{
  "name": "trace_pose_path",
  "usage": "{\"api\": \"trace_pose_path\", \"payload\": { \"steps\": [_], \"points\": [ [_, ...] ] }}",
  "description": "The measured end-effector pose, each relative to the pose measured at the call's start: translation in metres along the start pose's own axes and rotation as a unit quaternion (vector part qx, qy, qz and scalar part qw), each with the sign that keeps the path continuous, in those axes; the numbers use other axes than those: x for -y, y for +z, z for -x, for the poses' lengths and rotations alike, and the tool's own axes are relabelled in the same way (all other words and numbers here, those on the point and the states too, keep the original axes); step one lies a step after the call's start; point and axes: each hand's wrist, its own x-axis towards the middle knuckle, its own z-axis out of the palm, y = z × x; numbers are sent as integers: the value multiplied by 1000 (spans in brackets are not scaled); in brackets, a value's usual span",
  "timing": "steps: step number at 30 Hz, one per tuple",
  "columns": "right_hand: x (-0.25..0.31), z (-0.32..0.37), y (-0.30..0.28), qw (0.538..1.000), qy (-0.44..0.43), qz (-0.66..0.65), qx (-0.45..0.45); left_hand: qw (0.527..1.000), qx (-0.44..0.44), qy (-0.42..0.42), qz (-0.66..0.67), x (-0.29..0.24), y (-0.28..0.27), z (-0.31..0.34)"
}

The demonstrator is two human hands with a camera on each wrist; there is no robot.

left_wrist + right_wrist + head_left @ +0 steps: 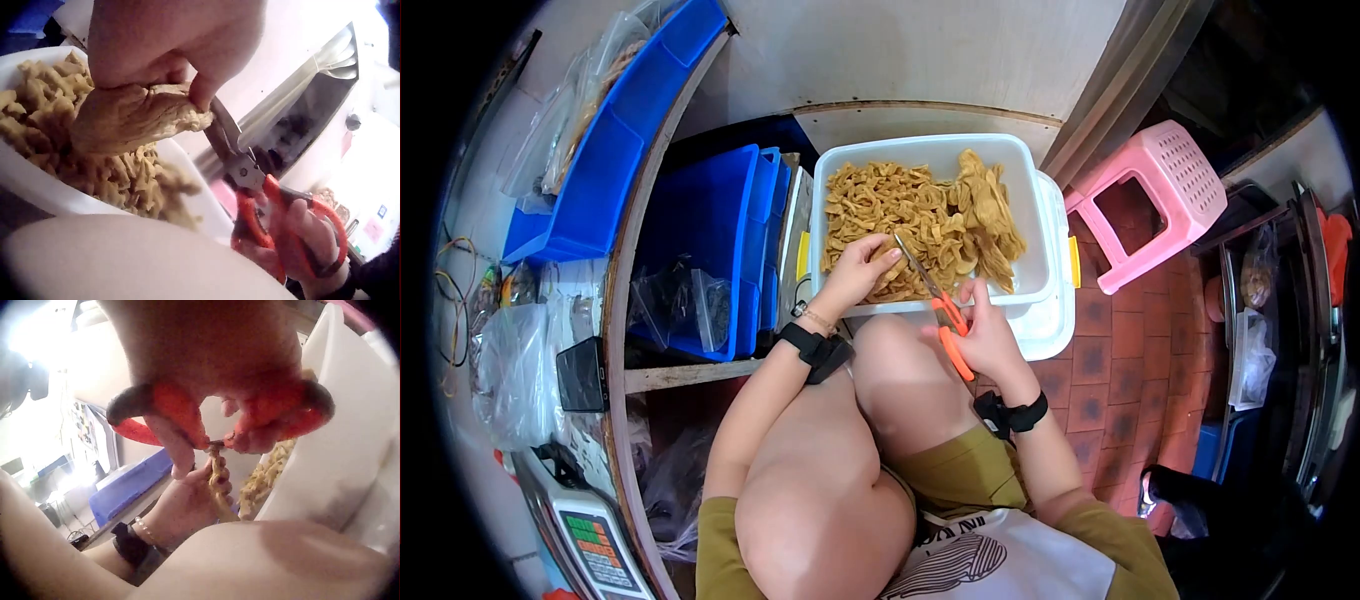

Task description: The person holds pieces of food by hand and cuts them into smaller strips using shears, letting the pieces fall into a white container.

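Note:
A white tub point(1036, 215) full of tan fried strips point(900, 215) stands in front of the person's bare knees. My left hand point(862, 268) pinches one tan piece point(134, 115) over the tub's near edge. My right hand point(990, 335) grips orange-handled scissors point(940, 305), fingers through the loops point(181, 415). The metal blades point(225, 134) meet the edge of the held piece. In the right wrist view the piece point(219, 487) hangs below the scissors.
Blue bins point(710, 240) stand left of the tub, under a shelf edge. A pink plastic stool point(1155, 195) is on the tiled floor at right. A weighing scale point(590, 535) and plastic bags point(515, 375) lie at lower left.

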Motion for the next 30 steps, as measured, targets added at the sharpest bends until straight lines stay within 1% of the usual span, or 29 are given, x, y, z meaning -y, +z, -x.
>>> {"api": "trace_pose_path", "payload": {
  "steps": [1,2,4,5,6,7,8,9,10,11,12,14,15,17,18,20,24,26,27,29,30],
  "points": [
    [-4,1,0,1000,-1,-3,3,999,-6,37,1,0,1,0],
    [-7,2,-1,1000,-3,-6,5,999,-5,37,2,-1,0,0],
    [-9,4,-2,1000,-6,-2,-1,999,30,-18,14,-5,-2,1],
    [-9,5,-2,1000,-10,2,-8,999,30,-18,14,-7,-1,2],
    [-7,5,-3,1000,-11,2,-8,999,33,-41,6,-10,-1,3],
    [-2,6,-4,998,-2,56,-14,997,37,-64,-1,-13,-1,4],
    [1,6,-4,994,6,109,-21,997,37,-64,-2,-15,1,6],
    [2,5,-3,994,6,108,-21,994,79,-60,-38,-20,5,8],
    [4,4,-1,996,6,87,-2,988,122,-56,-75,-25,10,10],
    [5,2,0,998,5,66,18,986,120,9,-111,-30,14,12],
    [9,1,0,998,6,65,17,986,121,9,-111,-29,15,12],
    [17,-2,-4,993,53,89,53,982,135,32,-130,-28,14,11],
    [18,-3,-5,993,53,89,53,982,135,32,-130,-30,14,11],
    [17,-5,-7,994,35,96,31,990,113,-47,-75,-34,13,13],
    [14,-6,-8,994,35,96,32,990,112,-48,-74,-31,11,13],
    [5,-8,-7,998,-13,67,-17,986,97,-20,-130,-24,8,11],
    [5,-7,-8,998,15,55,-27,988,82,2,-129,-30,10,9],
    [8,-5,-8,998,54,27,-16,983,41,-61,-168,-31,7,7],
    [9,-4,-7,998,54,27,-16,983,41,-61,-168,-25,6,6],
    [9,-3,-5,997,68,1,-41,998,-23,-32,-53,-4,4,2],
    [7,-4,-4,997,67,0,-41,998,-24,-32,-54,4,0,0]
  ]
}}
